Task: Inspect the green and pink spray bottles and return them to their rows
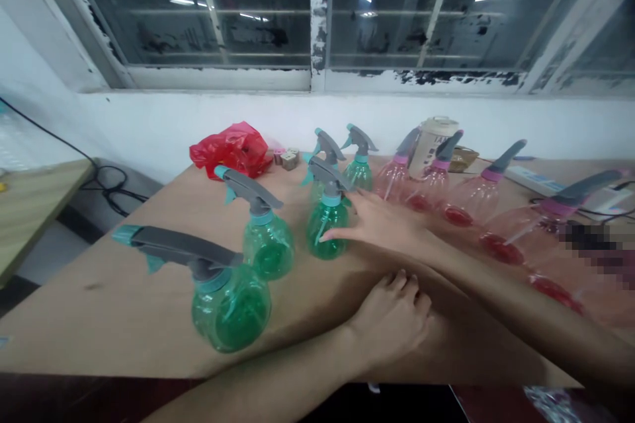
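Observation:
My right hand [384, 223] is at a green spray bottle [327, 228] with a grey trigger head. Its thumb lies across the front of the bottle, and the other fingers reach round the far side, partly hidden. Nearer the table's front edge, my left hand [394, 314] rests palm down with its fingers curled in, and nothing shows in it. To the left stand two more green spray bottles, one close to me [231, 310] and one behind it [269, 248]. Behind the held bottle are another green bottle [327, 142], mostly covered, and one beside it [358, 175].
Several clear pink spray bottles [476, 201] line the right side of the table [124, 317]. At the back are a red plastic bag [231, 149], small boxes [289, 158], a pale canister [431, 145] and a white power strip [540, 184]. A window is above the wall.

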{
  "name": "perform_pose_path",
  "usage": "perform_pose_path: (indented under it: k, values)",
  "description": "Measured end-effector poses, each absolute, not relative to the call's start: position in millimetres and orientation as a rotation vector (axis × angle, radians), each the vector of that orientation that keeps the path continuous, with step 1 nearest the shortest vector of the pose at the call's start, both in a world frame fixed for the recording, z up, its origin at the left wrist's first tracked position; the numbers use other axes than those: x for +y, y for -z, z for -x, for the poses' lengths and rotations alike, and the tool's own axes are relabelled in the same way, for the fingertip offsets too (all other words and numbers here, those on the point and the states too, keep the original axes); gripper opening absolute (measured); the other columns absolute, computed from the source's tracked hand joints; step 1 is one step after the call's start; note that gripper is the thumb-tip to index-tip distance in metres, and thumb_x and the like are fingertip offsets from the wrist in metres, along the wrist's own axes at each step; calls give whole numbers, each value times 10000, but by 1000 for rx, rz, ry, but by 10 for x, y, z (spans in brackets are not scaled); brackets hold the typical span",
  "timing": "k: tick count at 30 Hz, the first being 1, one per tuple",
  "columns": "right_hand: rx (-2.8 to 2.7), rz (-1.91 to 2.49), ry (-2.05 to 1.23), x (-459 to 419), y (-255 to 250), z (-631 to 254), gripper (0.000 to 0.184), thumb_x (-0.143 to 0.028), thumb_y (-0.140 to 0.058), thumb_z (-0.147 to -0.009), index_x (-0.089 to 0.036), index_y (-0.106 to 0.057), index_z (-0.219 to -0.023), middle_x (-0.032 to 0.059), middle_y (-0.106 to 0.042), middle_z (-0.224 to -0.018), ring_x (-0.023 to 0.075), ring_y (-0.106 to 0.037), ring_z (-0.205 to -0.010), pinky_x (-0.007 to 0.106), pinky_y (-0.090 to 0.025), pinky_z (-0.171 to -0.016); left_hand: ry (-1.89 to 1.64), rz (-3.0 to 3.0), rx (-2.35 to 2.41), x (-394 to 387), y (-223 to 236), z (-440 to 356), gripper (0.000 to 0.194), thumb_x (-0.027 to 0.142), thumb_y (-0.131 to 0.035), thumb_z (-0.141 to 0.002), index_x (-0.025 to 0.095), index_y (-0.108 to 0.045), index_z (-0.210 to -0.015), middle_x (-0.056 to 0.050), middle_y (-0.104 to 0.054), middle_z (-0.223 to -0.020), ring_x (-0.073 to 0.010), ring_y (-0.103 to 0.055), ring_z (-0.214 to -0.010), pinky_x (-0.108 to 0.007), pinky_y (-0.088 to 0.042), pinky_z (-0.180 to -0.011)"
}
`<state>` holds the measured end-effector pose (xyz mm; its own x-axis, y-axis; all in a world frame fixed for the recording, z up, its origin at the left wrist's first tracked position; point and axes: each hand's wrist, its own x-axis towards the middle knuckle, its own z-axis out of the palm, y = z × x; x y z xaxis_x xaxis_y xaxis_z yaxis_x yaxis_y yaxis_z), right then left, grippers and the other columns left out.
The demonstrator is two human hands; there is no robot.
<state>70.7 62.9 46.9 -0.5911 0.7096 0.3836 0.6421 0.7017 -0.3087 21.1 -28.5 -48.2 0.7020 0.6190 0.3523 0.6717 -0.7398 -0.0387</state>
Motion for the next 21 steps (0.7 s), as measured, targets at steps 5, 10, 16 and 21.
perform_pose_path:
  k: [5, 10, 16, 21]
  values:
    - [-2451, 927, -292, 783, -457, -498, 757, -679, -616, -655, -220, -499, -1246, 96, -614, -1135, 315, -581, -1011, 452, -480, -821, 484, 2740, -1027, -293, 478, -213, 298, 326, -440, -931, 94, -618, -985, -149, -633, -1157, -247, -563, -1102, -349, -440, -900]
    - [-2458, 852, -380, 876, -466, -354, 812, -647, -637, -666, -233, -402, -1324, 103, -581, -1192, 316, -556, -1061, 452, -469, -846, 514, 2740, -1058, -289, 488, -223, 334, 367, -446, -928, 93, -623, -996, -156, -624, -1175, -252, -556, -1113, -347, -435, -905]
    - [-2444, 820, -362, 958, -432, -214, 833, -659, -606, -692, -165, -378, -1323, 135, -574, -1177, 313, -559, -1064, 437, -466, -860, 502, 2768, -1065, -282, 479, -214, 436, 455, -419, -929, 82, -620, -1036, -162, -610, -1201, -249, -546, -1125, -344, -425, -924]
    - [-2418, 829, -330, 999, -372, -117, 808, -665, -577, -711, -138, -406, -1300, 158, -550, -1205, 314, -585, -1012, 443, -471, -834, 500, 2787, -1079, -266, 491, -210, 441, 444, -406, -936, 80, -607, -1083, -152, -604, -1207, -255, -523, -1156, -346, -420, -937]
